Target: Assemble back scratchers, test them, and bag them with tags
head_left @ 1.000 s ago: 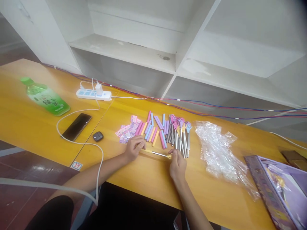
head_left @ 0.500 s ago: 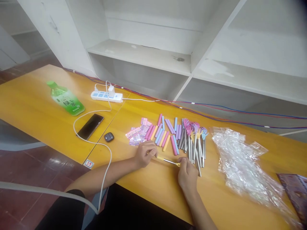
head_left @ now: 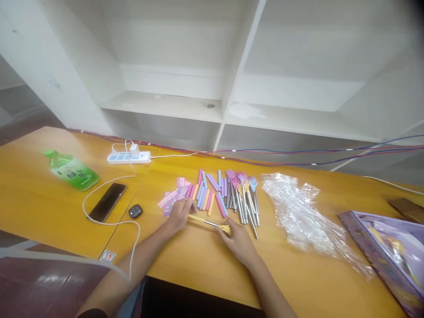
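A back scratcher with a yellow handle, a silver rod and a yellow hand-shaped head point(head_left: 226, 229) lies across between my hands. My left hand point(head_left: 180, 213) is closed on the handle's end. The fingers of my right hand point(head_left: 236, 238) grip it by the head. Beyond them lie several loose foam-like sleeves point(head_left: 206, 198) in pink, blue, purple and yellow. Beside these is a pile of back scratchers point(head_left: 243, 194) with bare metal rods and coloured hand-shaped heads. Small pink and purple printed cards point(head_left: 172, 197) lie behind my left hand.
Clear plastic bags point(head_left: 294, 212) are heaped at the right, near a purple printed box point(head_left: 380, 251). Left of my hands are a black earbud case point(head_left: 135, 211), a phone point(head_left: 107, 202), a green tea bottle point(head_left: 73, 172) and a power strip point(head_left: 129, 157). A white cable point(head_left: 109, 174) crosses the table.
My view has turned to the right, bringing the purple box further in. My right hand has loosened and shifted, so the yellow hand-shaped head now shows.
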